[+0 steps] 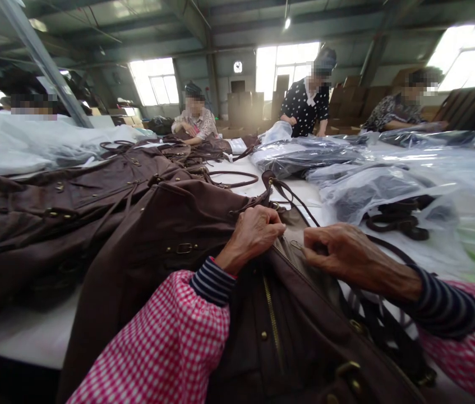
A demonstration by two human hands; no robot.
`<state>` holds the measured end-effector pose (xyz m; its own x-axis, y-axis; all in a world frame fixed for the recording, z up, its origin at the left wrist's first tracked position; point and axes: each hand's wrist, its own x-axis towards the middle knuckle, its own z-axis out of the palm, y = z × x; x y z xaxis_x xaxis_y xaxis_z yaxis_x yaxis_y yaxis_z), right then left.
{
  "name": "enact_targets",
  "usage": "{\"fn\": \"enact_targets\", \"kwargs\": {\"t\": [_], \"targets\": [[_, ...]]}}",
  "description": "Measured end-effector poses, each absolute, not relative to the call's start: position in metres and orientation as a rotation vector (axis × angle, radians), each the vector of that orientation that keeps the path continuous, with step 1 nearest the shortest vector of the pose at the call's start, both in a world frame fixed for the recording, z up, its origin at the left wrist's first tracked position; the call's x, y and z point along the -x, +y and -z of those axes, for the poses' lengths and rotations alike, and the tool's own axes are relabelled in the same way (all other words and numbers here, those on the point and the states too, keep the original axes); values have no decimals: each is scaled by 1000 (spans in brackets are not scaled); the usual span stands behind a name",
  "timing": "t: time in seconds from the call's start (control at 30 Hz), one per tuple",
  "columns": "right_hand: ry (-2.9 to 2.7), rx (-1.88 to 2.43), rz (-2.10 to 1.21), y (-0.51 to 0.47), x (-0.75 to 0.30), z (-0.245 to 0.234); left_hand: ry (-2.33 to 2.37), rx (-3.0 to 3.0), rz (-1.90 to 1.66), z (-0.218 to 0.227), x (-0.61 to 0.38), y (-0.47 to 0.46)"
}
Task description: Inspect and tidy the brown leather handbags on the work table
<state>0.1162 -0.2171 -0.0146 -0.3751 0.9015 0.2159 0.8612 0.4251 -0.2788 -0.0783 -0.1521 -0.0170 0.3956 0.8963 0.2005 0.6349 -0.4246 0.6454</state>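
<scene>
A dark brown bag (216, 207) with brass-coloured zippers, a buckle and studs lies before me. My left hand (256, 233) is closed in a pinch at the bag's upper edge, beside the end of a long brass zipper (288, 253). Just to the right, my right hand (346, 255) is curled with its fingers closed; what they hold, if anything, is hidden. A thin metal loop (296, 244) shows by its fingertips, over the bag's lighter lining. Thin brown straps (294, 196) rise beyond both hands.
More brown bags (52, 207) are piled to the left on the white table (31, 328). Clear plastic-wrapped items (372, 196) cover the right side. Several people, one in a polka-dot top (304, 106), stand or sit around the far side.
</scene>
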Motion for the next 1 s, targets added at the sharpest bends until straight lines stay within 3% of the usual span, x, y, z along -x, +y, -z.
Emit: {"fn": "enact_targets", "kwargs": {"t": [1.0], "targets": [[-2363, 1513, -233, -212, -108, 13, 1123, -2338, -624, 18, 86, -152]]}}
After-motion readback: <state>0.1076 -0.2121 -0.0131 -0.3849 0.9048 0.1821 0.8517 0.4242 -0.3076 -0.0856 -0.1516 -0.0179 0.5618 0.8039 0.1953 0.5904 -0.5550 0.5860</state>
